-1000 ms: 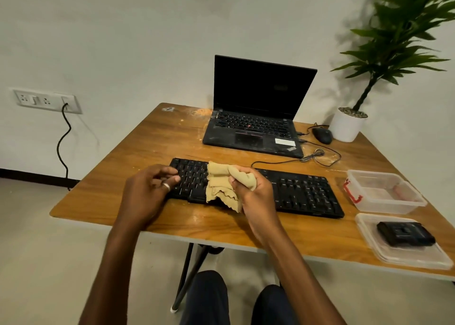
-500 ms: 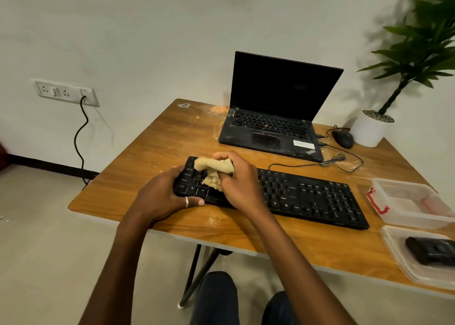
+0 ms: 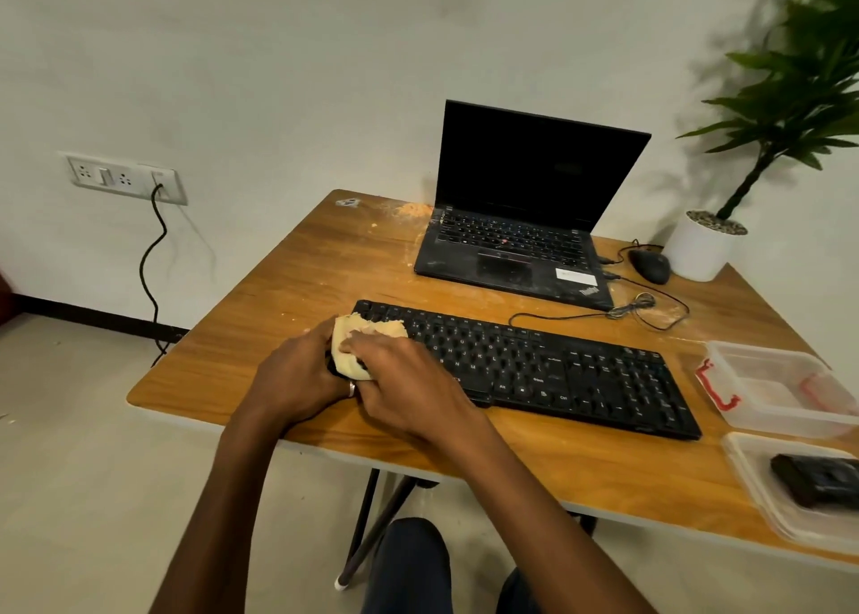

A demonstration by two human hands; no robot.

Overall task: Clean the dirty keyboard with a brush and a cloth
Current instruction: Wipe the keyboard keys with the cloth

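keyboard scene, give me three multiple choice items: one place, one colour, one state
1. Where is the cloth? A on the floor B on the keyboard's left end C in a drawer
2. The plant pot is A white B black C red
3. The laptop is A shut B open, screen dark C open, screen lit
B: the cloth sits bunched over the leftmost keys. A: the plant pot's side is plainly white. B: its lid stands up and the screen is black.
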